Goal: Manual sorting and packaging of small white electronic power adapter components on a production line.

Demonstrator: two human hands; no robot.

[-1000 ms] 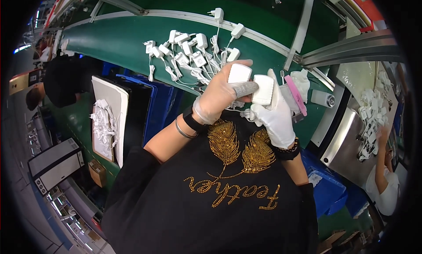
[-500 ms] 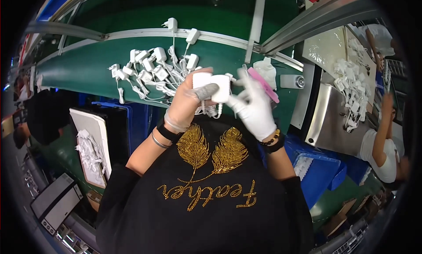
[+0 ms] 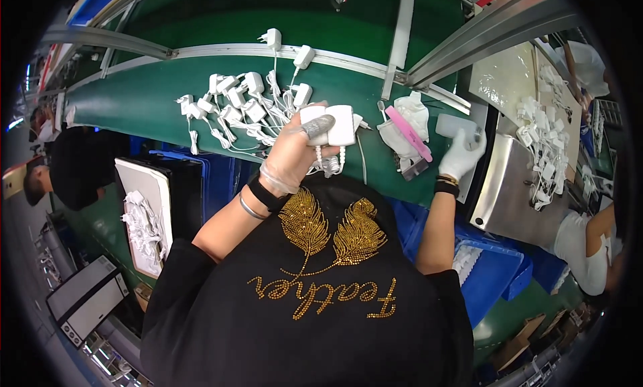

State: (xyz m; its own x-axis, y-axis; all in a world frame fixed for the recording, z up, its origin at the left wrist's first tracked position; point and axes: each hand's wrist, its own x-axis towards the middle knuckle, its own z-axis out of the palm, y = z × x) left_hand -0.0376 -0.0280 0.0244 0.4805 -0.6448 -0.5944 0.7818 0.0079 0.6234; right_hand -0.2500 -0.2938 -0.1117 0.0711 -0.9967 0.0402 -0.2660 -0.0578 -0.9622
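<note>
Lt mod. | glare: steel box (image 3: 510, 186) | edges bent, blk corners

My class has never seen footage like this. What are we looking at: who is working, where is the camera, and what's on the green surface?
No robot here: a person works by hand, seen from a head-worn fisheye camera looking down, so straight edges curve. The left hand holds two white power adapters. The white-gloved right hand is at a translucent bottle; its grip is unclear. On the green work surface lie more corded plug adapters and a pink strip.
</note>
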